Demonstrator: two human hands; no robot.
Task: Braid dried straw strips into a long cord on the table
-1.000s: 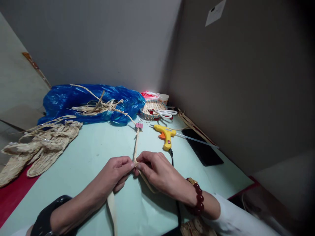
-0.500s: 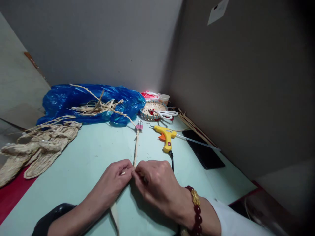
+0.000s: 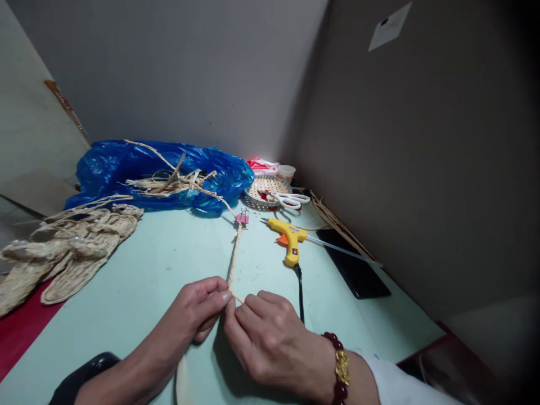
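A thin straw braid (image 3: 234, 256) runs across the pale green table (image 3: 160, 264) from a pink binder clip (image 3: 242, 218) down to my hands. My left hand (image 3: 198, 309) pinches the near end of the braid between thumb and forefinger. My right hand (image 3: 261, 337), with a dark red bead bracelet (image 3: 340, 365) on the wrist, meets it fingertip to fingertip and grips loose straw strands at the same spot. A wide pale strand (image 3: 183, 382) trails down under my left wrist.
A yellow glue gun (image 3: 289, 239) with a black cord lies right of the braid. Behind it are a woven tray (image 3: 264, 188), white scissors (image 3: 291, 199), and a black phone (image 3: 354, 270). A blue plastic bag (image 3: 160, 171) with raw straw sits at the back; woven straw sandals (image 3: 67, 247) lie left.
My right hand has turned over, with its knuckles now toward me and its fingers curled at the braid's end. Both hands sit slightly nearer me. The view has shifted a little.
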